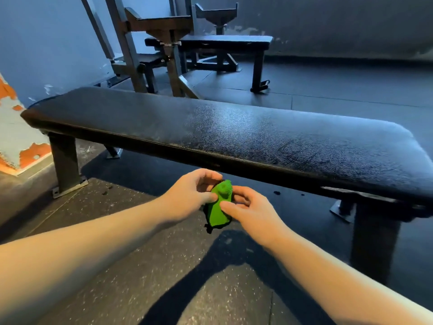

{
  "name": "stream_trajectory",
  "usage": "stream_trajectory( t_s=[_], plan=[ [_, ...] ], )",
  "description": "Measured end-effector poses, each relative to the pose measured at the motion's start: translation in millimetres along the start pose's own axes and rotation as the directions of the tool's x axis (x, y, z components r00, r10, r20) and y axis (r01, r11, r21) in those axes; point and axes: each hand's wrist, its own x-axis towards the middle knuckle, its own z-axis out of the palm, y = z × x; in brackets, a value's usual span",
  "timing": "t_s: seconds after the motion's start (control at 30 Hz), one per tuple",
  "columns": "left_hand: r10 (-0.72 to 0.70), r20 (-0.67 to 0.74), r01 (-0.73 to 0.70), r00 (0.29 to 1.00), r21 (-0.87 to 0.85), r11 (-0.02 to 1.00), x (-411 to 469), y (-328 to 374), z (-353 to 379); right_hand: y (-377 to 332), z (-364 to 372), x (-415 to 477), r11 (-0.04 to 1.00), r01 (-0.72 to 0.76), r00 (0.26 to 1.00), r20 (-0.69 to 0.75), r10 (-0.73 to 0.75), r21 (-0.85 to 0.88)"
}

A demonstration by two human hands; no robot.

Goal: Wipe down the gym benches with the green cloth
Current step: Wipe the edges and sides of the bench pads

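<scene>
A small green cloth (219, 208) with a dark edge hangs bunched between both my hands, in front of and below the near edge of a long black padded bench (234, 130). My left hand (192, 195) pinches the cloth's left side with thumb and curled fingers. From the right, my right hand (250, 209) grips it, thumb lying across the green fabric. The cloth is off the bench pad. A second flat black bench (225, 41) stands further back by the wall.
A metal rack with uprights (161, 43) stands between the two benches, with another small seat at its left. The near bench's steel legs (66, 165) are bolted to the speckled rubber floor. A peeling orange and grey wall corner (16, 137) juts in at the left.
</scene>
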Motion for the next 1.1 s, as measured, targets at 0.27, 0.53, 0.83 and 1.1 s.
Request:
stream_trajectory(
  t_s=[0.27,0.53,0.83,1.1],
  plan=[
    [0.117,0.033,-0.12,0.993,0.138,0.983,9,6,1,-5,-14,-4,0.997,-0.063,0.994,-0.087,0.059,-0.041],
    [0.177,0.007,-0.177,0.984,0.123,0.977,16,7,9,-18,-21,-6,0.974,-0.035,0.992,-0.112,0.061,0.225],
    [0.176,-0.097,-0.175,0.98,0.019,0.984,26,10,7,-46,-24,0,0.855,-0.085,0.996,0.015,0.09,0.512],
    [0.186,-0.105,-0.191,0.977,-0.04,0.981,25,10,4,-55,-22,-6,0.788,-0.062,0.998,0.041,0.047,0.613]
  ],
)
